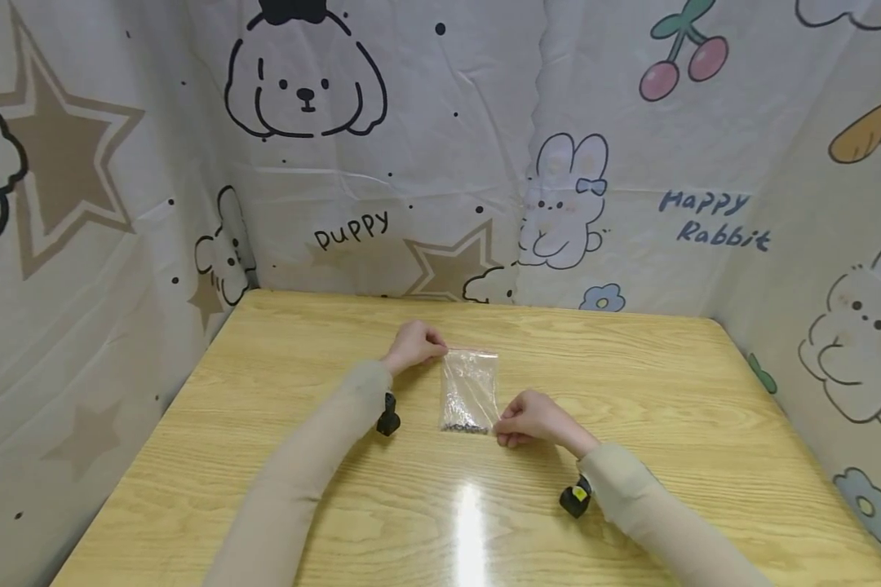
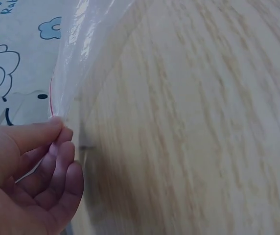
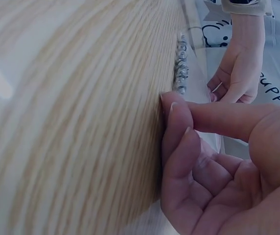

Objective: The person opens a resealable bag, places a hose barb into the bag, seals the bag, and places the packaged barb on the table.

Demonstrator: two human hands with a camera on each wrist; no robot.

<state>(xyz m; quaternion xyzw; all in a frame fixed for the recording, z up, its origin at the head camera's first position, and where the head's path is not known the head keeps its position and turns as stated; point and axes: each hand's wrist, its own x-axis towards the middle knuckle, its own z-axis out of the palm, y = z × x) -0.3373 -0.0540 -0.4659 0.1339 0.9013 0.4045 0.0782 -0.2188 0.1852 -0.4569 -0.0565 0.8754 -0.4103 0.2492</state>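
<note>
A clear zip-lock bag (image 1: 470, 387) with a red line along its top edge is at the middle of the table. Small dark metallic pieces (image 1: 464, 428) lie in a row along its bottom; the right wrist view shows them as silvery, ring-like bits (image 3: 181, 66), their kind unclear. My left hand (image 1: 416, 344) pinches the bag's upper left corner between thumb and forefinger, also seen in the left wrist view beside the red strip (image 2: 51, 100). My right hand (image 1: 534, 420) pinches the lower right corner; its fingertips hide that corner in the right wrist view.
The wood-grain table (image 1: 264, 342) reaches back to a white printed cloth (image 1: 426, 163) that hangs behind it and at both sides. Black cameras (image 1: 387, 416) are strapped at both wrists. A bright light reflection lies on the tabletop in front of the bag.
</note>
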